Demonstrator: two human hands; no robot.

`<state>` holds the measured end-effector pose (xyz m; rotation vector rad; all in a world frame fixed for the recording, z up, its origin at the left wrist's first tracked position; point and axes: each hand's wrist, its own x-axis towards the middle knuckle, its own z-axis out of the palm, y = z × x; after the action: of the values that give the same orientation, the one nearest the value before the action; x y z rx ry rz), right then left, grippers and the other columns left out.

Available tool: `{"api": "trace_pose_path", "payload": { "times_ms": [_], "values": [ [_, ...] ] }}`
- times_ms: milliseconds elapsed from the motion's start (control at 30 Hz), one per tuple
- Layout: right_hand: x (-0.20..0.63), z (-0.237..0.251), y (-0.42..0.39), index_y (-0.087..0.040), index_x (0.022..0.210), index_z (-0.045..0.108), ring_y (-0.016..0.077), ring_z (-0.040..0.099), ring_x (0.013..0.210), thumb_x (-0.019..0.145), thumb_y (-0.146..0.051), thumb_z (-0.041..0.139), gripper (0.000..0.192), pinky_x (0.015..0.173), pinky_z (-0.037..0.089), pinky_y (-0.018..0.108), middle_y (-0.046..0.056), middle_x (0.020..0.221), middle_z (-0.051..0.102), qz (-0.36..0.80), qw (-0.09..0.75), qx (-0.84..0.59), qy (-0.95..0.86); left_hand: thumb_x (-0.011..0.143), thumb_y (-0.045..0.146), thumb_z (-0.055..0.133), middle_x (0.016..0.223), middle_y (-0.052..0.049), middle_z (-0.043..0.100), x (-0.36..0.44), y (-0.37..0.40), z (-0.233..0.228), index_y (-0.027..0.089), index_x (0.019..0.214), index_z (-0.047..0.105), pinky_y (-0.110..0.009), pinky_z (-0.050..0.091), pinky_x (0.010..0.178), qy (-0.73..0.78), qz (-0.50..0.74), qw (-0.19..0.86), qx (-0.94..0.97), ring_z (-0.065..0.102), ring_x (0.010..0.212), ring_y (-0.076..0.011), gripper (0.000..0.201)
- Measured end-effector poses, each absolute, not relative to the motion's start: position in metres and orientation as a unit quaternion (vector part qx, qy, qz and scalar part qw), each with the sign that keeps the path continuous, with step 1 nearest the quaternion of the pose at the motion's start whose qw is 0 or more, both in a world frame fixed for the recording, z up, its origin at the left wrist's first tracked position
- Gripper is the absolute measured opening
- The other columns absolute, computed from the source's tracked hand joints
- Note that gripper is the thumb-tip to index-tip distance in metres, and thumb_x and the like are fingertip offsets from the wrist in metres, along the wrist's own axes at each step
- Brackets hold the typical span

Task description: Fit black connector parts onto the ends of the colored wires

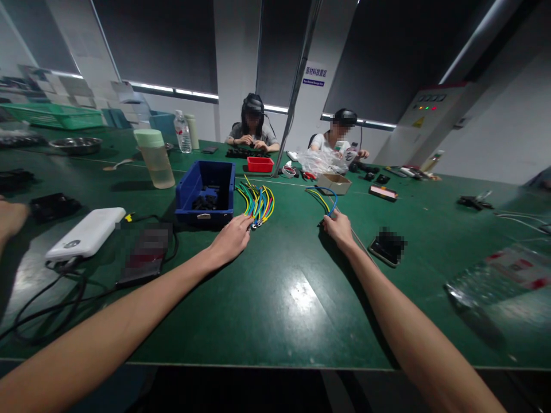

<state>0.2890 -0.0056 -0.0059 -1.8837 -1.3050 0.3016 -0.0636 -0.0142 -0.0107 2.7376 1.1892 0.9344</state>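
- Here we are at the green table (275, 321), both arms stretched forward, a hand at work on each side!
- Left hand (232, 238) is right up against the bundle (260, 205), fingers curled at its near end; whether it truly grips or merely rests there, I can't tell.
- And what a bundle: yellow, green, blue and red wires, fanned out in a curve on the tabletop, ends gathered toward the person, just right of the blue bin (186, 195).
- Over to the right hand (337, 228), well apart from the left: fingers closed on a few wires (322, 198), blue, yellow and green, which arc away up and to the left.
- In the bin, dark parts (205, 203) lie in a heap.
- Left flank: the white power bank (88, 232) with its black cable, and beyond it a cup (155, 162) under a pale green lid.
- At the far left edge, another person's hand (11, 221) pokes into view.
- Right flank: a phone (385, 252) near the forearm, and farther out a clear bottle (501, 278) on its side.
- Across the table, two people sit behind the red tray (260, 165) and the open carton (333, 184).
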Motion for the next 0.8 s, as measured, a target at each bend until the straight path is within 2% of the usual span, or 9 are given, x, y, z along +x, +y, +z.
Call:
{"api": "trace_pose_path", "payload": {
  "times_ms": [100, 267, 467, 600, 800],
  "values": [
    [0.291, -0.003, -0.006, -0.015, 0.09, 0.063, 0.0148, 0.058, 0.052, 0.078, -0.025, 0.051, 0.02, 0.055, 0.042, 0.023, 0.002, 0.057, 0.062, 0.065, 0.355, -0.769, -0.527, 0.085, 0.013, 0.044, 0.126, -0.014, 0.057, -0.064, -0.013, -0.012, 0.01, 0.121, 0.055, -0.041, 0.036, 0.109, 0.378, 0.303, 0.011, 0.875, 0.049, 0.122, -0.0225, 0.038],
    [0.296, 0.0, -0.006, -0.015, 0.106, 0.064, 0.0187, 0.062, 0.063, 0.079, -0.026, 0.05, 0.032, 0.063, 0.045, 0.026, 0.006, 0.068, 0.067, 0.042, 0.326, -0.786, -0.523, 0.084, 0.01, 0.044, 0.121, -0.012, 0.06, -0.065, -0.013, -0.011, 0.011, 0.117, 0.058, -0.04, 0.038, 0.108, 0.375, 0.321, 0.014, 0.87, 0.052, 0.119, -0.0216, 0.036],
    [0.303, 0.003, -0.006, -0.01, 0.125, 0.055, 0.0252, 0.065, 0.082, 0.08, -0.028, 0.05, 0.048, 0.074, 0.045, 0.03, 0.013, 0.085, 0.07, 0.015, 0.294, -0.806, -0.514, 0.08, 0.004, 0.044, 0.114, -0.012, 0.064, -0.066, -0.011, -0.01, 0.012, 0.111, 0.062, -0.039, 0.042, 0.104, 0.39, 0.331, 0.024, 0.859, 0.056, 0.114, -0.0218, 0.037],
    [0.306, 0.002, -0.005, -0.004, 0.126, 0.051, 0.0265, 0.065, 0.09, 0.082, -0.03, 0.051, 0.051, 0.078, 0.044, 0.031, 0.014, 0.083, 0.07, 0.029, 0.293, -0.814, -0.501, 0.08, 0.005, 0.044, 0.113, -0.009, 0.065, -0.066, -0.009, -0.012, 0.014, 0.11, 0.063, -0.04, 0.042, 0.104, 0.389, 0.334, 0.024, 0.859, 0.056, 0.114, -0.0216, 0.037],
    [0.307, -0.002, -0.004, -0.006, 0.122, 0.054, 0.026, 0.065, 0.092, 0.082, -0.031, 0.049, 0.047, 0.079, 0.044, 0.03, 0.016, 0.089, 0.07, 0.003, 0.28, -0.818, -0.502, 0.081, 0.008, 0.046, 0.112, -0.01, 0.065, -0.067, -0.011, -0.012, 0.015, 0.111, 0.063, -0.039, 0.043, 0.104, 0.382, 0.327, 0.016, 0.864, 0.055, 0.116, -0.0221, 0.035]
  ]
}}
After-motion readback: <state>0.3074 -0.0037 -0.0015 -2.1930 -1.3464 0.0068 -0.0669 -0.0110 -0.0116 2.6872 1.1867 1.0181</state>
